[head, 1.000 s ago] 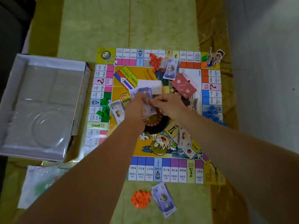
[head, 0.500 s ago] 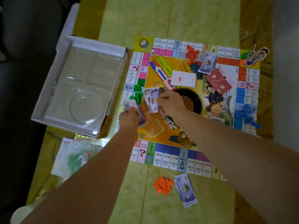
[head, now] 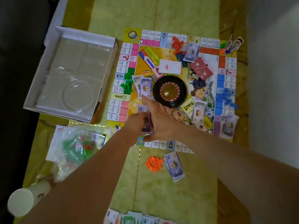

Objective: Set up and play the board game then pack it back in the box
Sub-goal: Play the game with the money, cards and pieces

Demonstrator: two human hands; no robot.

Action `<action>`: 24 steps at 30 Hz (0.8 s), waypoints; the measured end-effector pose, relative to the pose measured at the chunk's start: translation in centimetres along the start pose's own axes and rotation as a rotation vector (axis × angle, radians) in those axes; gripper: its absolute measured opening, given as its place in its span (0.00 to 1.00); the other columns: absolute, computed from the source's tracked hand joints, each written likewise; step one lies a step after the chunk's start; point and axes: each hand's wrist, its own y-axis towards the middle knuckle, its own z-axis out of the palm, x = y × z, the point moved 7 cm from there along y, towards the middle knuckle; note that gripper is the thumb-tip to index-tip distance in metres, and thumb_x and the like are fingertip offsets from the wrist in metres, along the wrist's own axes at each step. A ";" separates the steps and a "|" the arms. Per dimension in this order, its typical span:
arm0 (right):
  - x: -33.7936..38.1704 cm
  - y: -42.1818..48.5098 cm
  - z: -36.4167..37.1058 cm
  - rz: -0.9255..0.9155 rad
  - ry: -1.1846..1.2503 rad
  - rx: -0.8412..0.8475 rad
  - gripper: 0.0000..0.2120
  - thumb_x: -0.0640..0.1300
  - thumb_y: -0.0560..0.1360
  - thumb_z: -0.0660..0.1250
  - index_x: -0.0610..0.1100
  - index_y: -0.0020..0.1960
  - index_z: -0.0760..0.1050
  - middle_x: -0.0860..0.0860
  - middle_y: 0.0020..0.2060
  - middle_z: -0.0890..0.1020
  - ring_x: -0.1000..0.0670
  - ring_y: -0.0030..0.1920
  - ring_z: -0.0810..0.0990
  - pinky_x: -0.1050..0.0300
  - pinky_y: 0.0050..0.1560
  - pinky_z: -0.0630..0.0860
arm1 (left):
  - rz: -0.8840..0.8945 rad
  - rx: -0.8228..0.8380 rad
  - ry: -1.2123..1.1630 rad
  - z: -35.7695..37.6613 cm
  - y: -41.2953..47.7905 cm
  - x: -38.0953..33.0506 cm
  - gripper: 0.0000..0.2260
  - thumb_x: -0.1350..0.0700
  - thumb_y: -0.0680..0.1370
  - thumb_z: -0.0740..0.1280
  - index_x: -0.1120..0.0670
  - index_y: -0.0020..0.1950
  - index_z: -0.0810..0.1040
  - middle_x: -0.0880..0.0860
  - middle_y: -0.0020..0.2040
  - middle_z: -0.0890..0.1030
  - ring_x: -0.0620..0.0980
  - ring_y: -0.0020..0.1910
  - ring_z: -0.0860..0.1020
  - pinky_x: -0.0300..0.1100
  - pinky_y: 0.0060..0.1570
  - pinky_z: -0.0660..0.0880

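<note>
**Item: two hands sorting banknotes over the near-left part of the game board (head: 120, 98)**

Nearest, orange pieces (head: 153, 163) on the table. Left hand (head: 135, 120) — forearm stretched forward, fingers curled round an edge-on stack of banknotes (head: 147, 125). Right hand (head: 160, 117) crosses above it, fingers straight, thumb spread, index tip apparently resting on fanned notes (head: 144, 87) just left of the roulette wheel (head: 169, 91). Open box (head: 87, 38) — left of the board.

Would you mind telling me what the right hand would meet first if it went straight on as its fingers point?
The purple banknotes left of the wheel; the right hand seems to touch their near edge.
</note>
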 end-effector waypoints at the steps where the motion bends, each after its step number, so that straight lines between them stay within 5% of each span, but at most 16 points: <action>1: -0.2 -0.6 0.2 -0.010 -0.029 -0.020 0.65 0.54 0.59 0.81 0.49 0.78 0.37 0.45 0.73 0.58 0.45 0.74 0.53 0.47 0.71 0.50 | 0.005 0.016 0.038 0.4 -0.5 0.5 0.08 0.59 0.78 0.60 0.58 0.41 0.76 0.56 0.36 0.78 0.53 0.32 0.77 0.39 0.33 0.73; 9: -1.6 -6.0 1.3 0.028 -0.007 -0.121 0.55 0.57 0.61 0.80 0.45 0.77 0.52 0.44 0.67 0.63 0.43 0.68 0.61 0.47 0.68 0.60 | 0.032 0.159 0.130 3.3 -4.6 4.3 0.07 0.60 0.81 0.59 0.57 0.48 0.76 0.54 0.37 0.79 0.48 0.33 0.78 0.38 0.31 0.73; 13: -3.0 -9.6 2.5 0.252 0.586 0.011 0.36 0.41 0.72 0.73 0.47 0.75 0.59 0.45 0.61 0.73 0.46 0.59 0.76 0.51 0.59 0.73 | 0.016 0.093 0.066 4.0 -6.3 7.1 0.09 0.63 0.81 0.55 0.59 0.47 0.75 0.55 0.34 0.78 0.48 0.25 0.75 0.38 0.27 0.75; 16: -4.9 -12.5 2.9 0.380 0.753 -0.113 0.19 0.38 0.76 0.68 0.42 0.66 0.72 0.45 0.52 0.78 0.50 0.49 0.79 0.60 0.49 0.75 | -0.055 0.113 0.050 5.1 -8.1 9.5 0.11 0.62 0.80 0.56 0.57 0.42 0.76 0.53 0.29 0.77 0.47 0.22 0.71 0.36 0.26 0.71; 18: -6.2 -14.1 3.0 0.421 0.725 -0.241 0.13 0.35 0.76 0.68 0.40 0.59 0.78 0.46 0.47 0.80 0.50 0.48 0.79 0.61 0.50 0.75 | -0.093 0.172 0.061 6.0 -9.3 10.9 0.09 0.61 0.79 0.58 0.59 0.48 0.78 0.56 0.35 0.80 0.50 0.26 0.74 0.39 0.28 0.74; 21: -7.3 -16.5 3.5 0.478 0.727 -0.375 0.10 0.33 0.74 0.68 0.39 0.54 0.81 0.47 0.44 0.81 0.51 0.44 0.79 0.58 0.51 0.76 | -0.092 0.237 0.115 7.0 -10.8 13.2 0.11 0.57 0.82 0.59 0.61 0.54 0.77 0.59 0.40 0.82 0.54 0.33 0.80 0.43 0.33 0.80; 24: -7.7 -17.8 5.1 0.524 0.836 -0.353 0.10 0.34 0.75 0.68 0.40 0.56 0.79 0.48 0.39 0.79 0.54 0.36 0.78 0.61 0.40 0.75 | -0.022 0.212 0.114 7.3 -11.5 14.5 0.08 0.60 0.83 0.56 0.59 0.49 0.74 0.56 0.34 0.77 0.50 0.24 0.76 0.38 0.25 0.76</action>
